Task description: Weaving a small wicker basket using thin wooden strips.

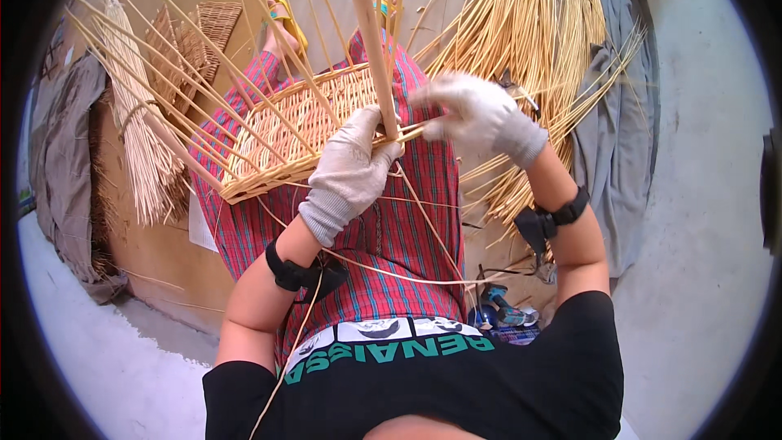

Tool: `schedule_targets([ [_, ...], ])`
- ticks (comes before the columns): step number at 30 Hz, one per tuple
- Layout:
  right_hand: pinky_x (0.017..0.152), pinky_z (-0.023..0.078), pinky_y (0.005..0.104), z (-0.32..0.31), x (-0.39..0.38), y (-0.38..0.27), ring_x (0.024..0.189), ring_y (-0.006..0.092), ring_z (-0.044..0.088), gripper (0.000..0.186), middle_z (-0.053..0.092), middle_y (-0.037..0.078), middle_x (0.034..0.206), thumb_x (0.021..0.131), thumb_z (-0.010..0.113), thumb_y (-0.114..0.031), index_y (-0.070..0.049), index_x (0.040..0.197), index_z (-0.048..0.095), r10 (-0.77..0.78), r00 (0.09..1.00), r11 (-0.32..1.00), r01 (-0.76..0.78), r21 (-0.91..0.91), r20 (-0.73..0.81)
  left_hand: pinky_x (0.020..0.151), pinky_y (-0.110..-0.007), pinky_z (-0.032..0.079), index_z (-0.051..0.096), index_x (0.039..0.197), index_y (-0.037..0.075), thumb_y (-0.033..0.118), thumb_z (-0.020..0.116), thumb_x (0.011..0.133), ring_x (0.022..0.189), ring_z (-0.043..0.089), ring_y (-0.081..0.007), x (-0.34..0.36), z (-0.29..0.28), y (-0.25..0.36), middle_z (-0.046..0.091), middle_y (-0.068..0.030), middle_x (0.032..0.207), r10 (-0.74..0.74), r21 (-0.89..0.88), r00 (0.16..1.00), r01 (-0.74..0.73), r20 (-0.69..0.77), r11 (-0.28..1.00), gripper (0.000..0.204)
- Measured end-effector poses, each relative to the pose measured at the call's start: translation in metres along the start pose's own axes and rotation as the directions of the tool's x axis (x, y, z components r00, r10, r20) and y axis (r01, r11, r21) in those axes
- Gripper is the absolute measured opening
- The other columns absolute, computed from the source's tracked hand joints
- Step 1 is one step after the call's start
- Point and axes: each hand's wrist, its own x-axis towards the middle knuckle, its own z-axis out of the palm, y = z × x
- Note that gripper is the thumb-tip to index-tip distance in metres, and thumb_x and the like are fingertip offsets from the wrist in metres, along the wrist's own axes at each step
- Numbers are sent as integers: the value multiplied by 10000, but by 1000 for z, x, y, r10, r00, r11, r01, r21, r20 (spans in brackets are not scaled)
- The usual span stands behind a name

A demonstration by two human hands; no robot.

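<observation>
A half-woven wicker basket [277, 126] rests tilted across my lap, with long upright rods fanning out from its edges. A thick round wooden post [373, 57] stands at its right corner. My left hand [354, 155], in a pale knitted glove, is closed round the base of that corner, thumb and fingers beside the post. Just right of the post, my gloved right hand [476, 114] is partly smeared by motion. Its lower fingers are closed on a wicker strand [412, 131] that runs from the corner. Loose strands also hang below the basket over my lap.
A large bundle of wicker rods [513, 16] lies at the far right on grey cloth [615, 163]. Another tied bundle [134, 122] lies at the left, near finished woven panels [216, 28]. Blue-handled pruning shears [509, 310] lie by my right hip.
</observation>
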Motion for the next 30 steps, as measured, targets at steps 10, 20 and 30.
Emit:
schedule_targets([
  [10, 1174, 406, 464, 32, 46, -7, 1432, 390, 443, 1026, 465, 188, 1560, 638, 922, -231, -121, 1551, 468, -105, 897, 992, 63, -111, -430, 768, -320, 591, 627, 1116, 3, 35, 719, 914, 853, 691, -170, -1, -15, 9, 679, -75, 931, -40, 295, 996, 63, -81, 954, 224],
  [20, 957, 510, 442, 92, -26, -42, 1043, 305, 677, 280, 739, 47, 1056, 757, 817, -170, -149, 1026, 744, -317, 830, 929, 174, -326, -460, 834, -352, 590, 636, 1192, -8, 73, 792, 878, 950, 703, -206, -108, -63, 92, 689, -113, 980, 143, 0, 987, -143, 72, 990, 360],
  [30, 903, 493, 479, 118, -18, -96, 942, 340, 652, 271, 705, 98, 960, 786, 792, -227, -162, 1043, 736, -184, 858, 879, -74, -471, -479, 772, -281, 549, 599, 1078, 51, 71, 772, 921, 876, 626, -103, -74, -147, -5, 621, 9, 937, -95, -241, 994, 106, 59, 965, 235],
])
